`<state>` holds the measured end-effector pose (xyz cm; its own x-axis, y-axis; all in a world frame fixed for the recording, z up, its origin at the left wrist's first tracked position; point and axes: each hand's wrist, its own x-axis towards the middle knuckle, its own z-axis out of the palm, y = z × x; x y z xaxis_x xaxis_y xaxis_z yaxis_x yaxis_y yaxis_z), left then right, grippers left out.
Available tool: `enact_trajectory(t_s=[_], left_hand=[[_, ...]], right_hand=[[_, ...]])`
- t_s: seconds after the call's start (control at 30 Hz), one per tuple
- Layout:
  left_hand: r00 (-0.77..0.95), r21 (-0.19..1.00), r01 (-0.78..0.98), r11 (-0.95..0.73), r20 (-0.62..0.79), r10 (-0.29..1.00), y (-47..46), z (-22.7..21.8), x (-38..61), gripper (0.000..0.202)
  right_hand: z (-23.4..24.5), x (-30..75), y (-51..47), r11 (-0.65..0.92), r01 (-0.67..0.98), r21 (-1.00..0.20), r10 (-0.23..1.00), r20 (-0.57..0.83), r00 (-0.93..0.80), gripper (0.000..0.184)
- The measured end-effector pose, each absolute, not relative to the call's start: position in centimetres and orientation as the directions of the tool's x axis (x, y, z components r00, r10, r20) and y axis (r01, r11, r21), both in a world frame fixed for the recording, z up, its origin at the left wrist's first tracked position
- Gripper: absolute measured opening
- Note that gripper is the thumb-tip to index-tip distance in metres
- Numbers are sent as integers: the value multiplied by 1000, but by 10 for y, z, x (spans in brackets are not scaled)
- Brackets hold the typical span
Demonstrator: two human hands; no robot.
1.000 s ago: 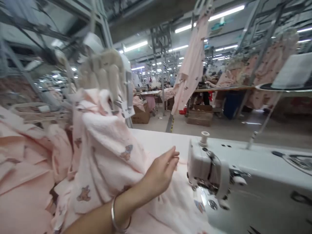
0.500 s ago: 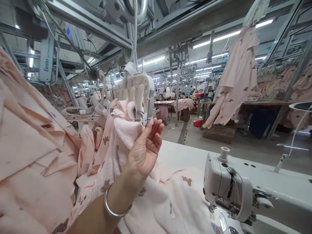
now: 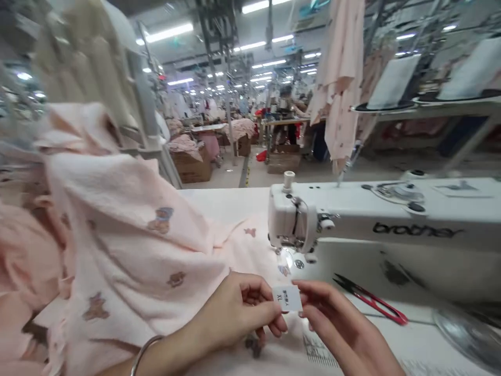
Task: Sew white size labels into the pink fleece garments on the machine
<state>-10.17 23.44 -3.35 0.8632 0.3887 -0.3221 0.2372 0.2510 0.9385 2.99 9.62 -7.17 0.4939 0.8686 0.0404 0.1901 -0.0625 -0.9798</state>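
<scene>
Between finger and thumb, my left hand (image 3: 242,308) pinches a small white size label (image 3: 288,298) printed with XL. My right hand (image 3: 340,321) meets the label's right edge, index finger at the upper corner and thumb at the lower one. Under both hands lies a pink fleece garment piece (image 3: 141,250) with bear prints; part of it runs to the needle area of the white sewing machine (image 3: 291,219). The garment's upper end hangs from a beige clip hanger (image 3: 94,78) at the left.
Red-handled thread snips (image 3: 371,300) lie on the machine bed, right of my hands. White thread cones (image 3: 393,81) stand behind the machine. More pink pieces (image 3: 27,250) hang at the left, and another pink garment (image 3: 338,78) hangs farther back.
My left hand has come down from the hanger's clip to the front of the machine and now holds the label. My right hand has come into view. The view has turned right and down.
</scene>
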Motion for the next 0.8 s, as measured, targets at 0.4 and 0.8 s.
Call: enact_trajectory(t_s=[0.4,0.8], left_hand=[[848,967,208,147,-253,466,243,-44,-98,23],[787,793,390,-468,-23,616,269,-17,-89,16]], right_hand=[[-66,16,113,-136,71,-988,838,-77,540,31],[-111,32,81,-79,781,-620,794,435,425,20]])
